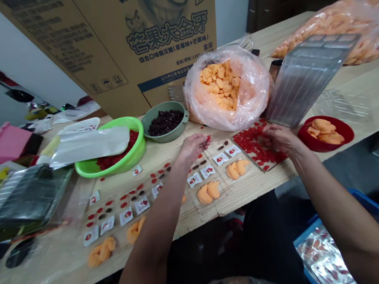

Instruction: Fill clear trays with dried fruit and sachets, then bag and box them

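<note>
My left hand (pixel 194 150) is closed in a pinch on a small red piece (pixel 208 138), above the row of clear trays. My right hand (pixel 279 139) reaches over a flat tray of red pieces (pixel 251 145); its fingertips are together among them, and what they hold is hidden. The clear trays hold orange pieces (pixel 208 192), small white packets (pixel 194 180), and red and dark pieces. My left forearm hides part of the row. Right of my right hand is a red bowl (pixel 345 132) with orange pieces.
Behind the trays stand a green basin (pixel 140 142) of red pieces, a grey-green bowl (pixel 186 118) of dark pieces and an open bag (pixel 255 81) of orange pieces. A large carton (pixel 108 45) rises behind. Stacked clear trays (pixel 304 79) lean at right. A blue crate (pixel 303 238) is low right.
</note>
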{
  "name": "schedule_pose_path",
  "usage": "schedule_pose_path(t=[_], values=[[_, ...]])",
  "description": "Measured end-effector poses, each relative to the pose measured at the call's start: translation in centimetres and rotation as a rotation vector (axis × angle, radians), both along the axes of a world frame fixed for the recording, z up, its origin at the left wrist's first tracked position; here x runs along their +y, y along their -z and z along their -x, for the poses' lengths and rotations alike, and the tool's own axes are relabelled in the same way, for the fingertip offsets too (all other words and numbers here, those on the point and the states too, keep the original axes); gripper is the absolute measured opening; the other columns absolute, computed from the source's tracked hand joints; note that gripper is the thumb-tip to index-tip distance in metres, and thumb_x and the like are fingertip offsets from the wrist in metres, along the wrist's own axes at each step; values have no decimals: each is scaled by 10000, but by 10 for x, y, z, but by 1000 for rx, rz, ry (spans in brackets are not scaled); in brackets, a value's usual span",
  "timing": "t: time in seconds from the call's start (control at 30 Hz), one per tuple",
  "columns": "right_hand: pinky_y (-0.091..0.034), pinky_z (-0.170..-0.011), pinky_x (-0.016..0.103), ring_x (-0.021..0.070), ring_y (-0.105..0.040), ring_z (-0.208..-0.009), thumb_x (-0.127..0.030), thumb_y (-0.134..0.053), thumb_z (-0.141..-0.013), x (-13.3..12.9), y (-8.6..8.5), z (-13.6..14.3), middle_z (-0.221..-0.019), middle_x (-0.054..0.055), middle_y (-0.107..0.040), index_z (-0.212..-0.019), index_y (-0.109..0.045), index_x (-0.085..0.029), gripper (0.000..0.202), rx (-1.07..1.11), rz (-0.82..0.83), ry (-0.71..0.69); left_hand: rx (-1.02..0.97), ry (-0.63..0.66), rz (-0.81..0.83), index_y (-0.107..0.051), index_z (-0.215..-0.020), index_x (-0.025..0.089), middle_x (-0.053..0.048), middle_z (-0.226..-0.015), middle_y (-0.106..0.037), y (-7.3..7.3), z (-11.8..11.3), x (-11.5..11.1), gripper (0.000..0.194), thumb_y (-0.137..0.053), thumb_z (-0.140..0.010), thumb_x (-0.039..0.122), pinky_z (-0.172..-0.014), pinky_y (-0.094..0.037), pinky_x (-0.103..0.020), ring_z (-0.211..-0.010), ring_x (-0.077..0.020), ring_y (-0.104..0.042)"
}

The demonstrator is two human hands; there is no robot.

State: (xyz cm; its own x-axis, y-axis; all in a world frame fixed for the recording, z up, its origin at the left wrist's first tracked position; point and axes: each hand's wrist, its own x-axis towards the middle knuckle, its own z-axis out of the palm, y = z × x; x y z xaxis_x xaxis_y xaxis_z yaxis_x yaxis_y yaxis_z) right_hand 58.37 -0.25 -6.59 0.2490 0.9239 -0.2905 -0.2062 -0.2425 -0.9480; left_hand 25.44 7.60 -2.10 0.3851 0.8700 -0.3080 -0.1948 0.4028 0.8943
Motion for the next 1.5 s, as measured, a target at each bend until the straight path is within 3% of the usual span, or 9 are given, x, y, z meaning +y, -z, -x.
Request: schedule_pose_path(t=[0.13,0.23,0.37,0.47,0.67,0.83,1.07,1.37,1.5], values=[[-474,-546,245,138,-516,-613,-250,-771,-677,-6,-8,-5,-692,-1,-563,-854,-569,-230,268,399,-42,-62,-63,3,41,-725,-1067,105,-78,-836,-741,-9,3,-8,277,-721,-792,73,-752,-537,-246,-743,-125,-687],[-554,-582,255,162,-605,-693,-196,-723,-725,-7,-11,-3,-778,42,-636,-997,-657,-220,281,552,10,-6,-66,-7,57,-742,-1009,69,-113,-869,-756,-13,2,-12,231,-640,-811,9,-799,-560,-242,-799,-139,-712],[-592,-633,229,152,-651,-772,-104,-694,-750,-3,-7,-2,-890,65,-687,-926,-680,-193,198,537,49,29,-89,-31,55,-754,-945,58,-138,-933,-764,-17,2,-14,238,-585,-807,-39,-912,-565,-248,-875,-146,-723],[-511,-523,175,110,-590,-665,-79,-730,-717,-1,-4,-1,-823,44,-662,-906,-693,-171,213,480,49,-61,-83,-34,34,-755,-941,61,-132,-941,-757,-17,3,-15,215,-624,-795,-26,-961,-554,-261,-896,-150,-724],[-425,-516,197,102,-536,-628,-256,-874,-700,-9,-19,31,-794,28,-660,-944,-714,-174,303,188,-64,-283,163,-40,-104,-747,-936,100,-54,-812,-728,-8,-5,-13,231,-757,-712,44,-809,-561,-303,-718,-133,-677],[-336,-481,195,79,-455,-567,-386,-915,-681,-14,-35,62,-699,-3,-596,-903,-717,-162,372,159,-64,-380,228,-9,-185,-745,-855,119,-32,-793,-727,-8,-16,-15,234,-807,-635,67,-752,-525,-271,-712,-122,-644],[-399,-526,218,100,-524,-595,-400,-941,-651,-29,-43,76,-757,8,-639,-833,-644,-180,412,423,-50,-336,88,153,-173,-737,-882,130,-49,-827,-743,-20,-46,-34,280,-862,-636,179,-720,-533,-282,-715,-146,-677],[-335,-469,224,94,-461,-548,-461,-880,-715,-52,-59,57,-697,-17,-580,-850,-620,-188,401,290,-150,-283,147,189,-343,-789,-869,134,-44,-767,-738,-31,-108,-58,201,-828,-682,198,-749,-525,-297,-692,-142,-642],[-304,-460,218,89,-430,-522,-486,-871,-710,-61,-60,44,-643,-36,-541,-825,-585,-193,426,245,-182,-238,69,221,-325,-759,-983,144,-49,-864,-748,-37,-120,-62,341,-840,-656,200,-803,-542,-301,-774,-153,-679]])
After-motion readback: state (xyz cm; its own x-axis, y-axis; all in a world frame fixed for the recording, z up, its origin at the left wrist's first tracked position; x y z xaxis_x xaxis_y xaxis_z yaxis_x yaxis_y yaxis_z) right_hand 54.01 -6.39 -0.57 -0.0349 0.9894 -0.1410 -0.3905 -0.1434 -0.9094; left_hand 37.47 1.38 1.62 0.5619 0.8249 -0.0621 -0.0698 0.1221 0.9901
